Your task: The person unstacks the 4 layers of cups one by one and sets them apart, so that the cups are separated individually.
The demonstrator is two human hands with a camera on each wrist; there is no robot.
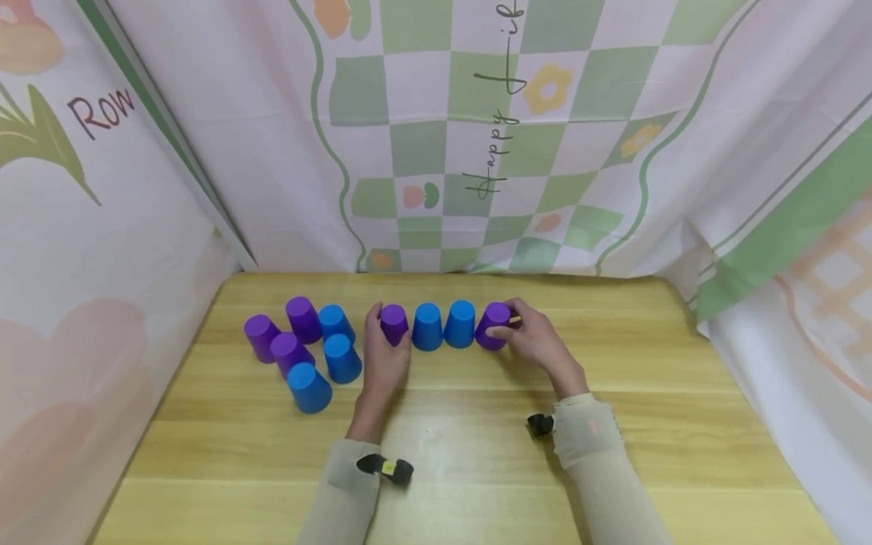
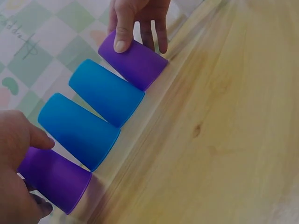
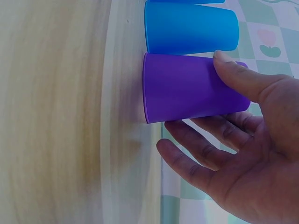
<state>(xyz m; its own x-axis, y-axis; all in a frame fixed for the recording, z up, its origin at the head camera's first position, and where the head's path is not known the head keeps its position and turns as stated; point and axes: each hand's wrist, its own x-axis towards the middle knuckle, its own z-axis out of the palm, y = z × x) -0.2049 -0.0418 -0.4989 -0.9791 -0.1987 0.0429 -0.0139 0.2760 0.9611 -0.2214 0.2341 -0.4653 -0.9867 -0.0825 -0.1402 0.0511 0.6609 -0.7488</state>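
Observation:
Four cups stand upside down in a row: a purple cup at the left end, a blue cup, another blue cup, and a second purple cup at the right end. My left hand holds the left purple cup between thumb and fingers. Around the right purple cup, my right hand has its thumb on the near side and fingers behind. The right wrist view shows that thumb pressed on the purple cup. Both blue cups sit between the hands, untouched.
Left of the row, a loose group of upside-down cups holds purple ones and blue ones, near my left hand. All stand on a wooden table. A checked cloth hangs behind the table's far edge.

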